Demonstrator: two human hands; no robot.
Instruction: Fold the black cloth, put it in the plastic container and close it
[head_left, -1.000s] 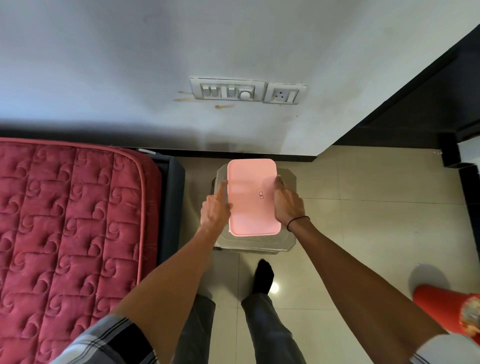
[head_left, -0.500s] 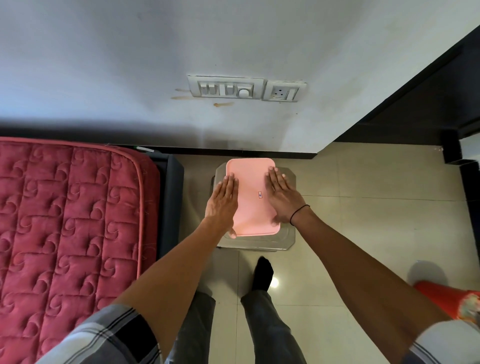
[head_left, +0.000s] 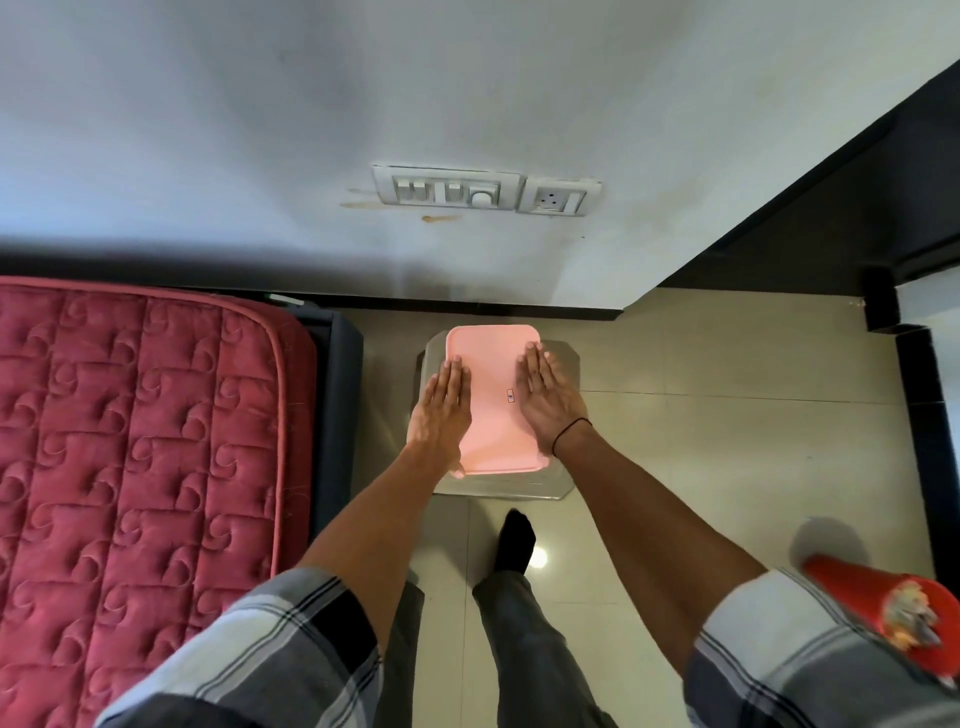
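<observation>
On a grey stool (head_left: 563, 364) between the red mattress (head_left: 130, 441) and the tiled floor (head_left: 727, 441) sits the container, its pink lid (head_left: 493, 410) on top and covering it, so the black cloth cannot be seen. The left hand (head_left: 441, 410) lies flat on the lid's left edge and the right hand (head_left: 545, 400) flat on its right side, fingers straight and together, palms down, gripping nothing. A small sticker (head_left: 510, 396) shows between the hands.
</observation>
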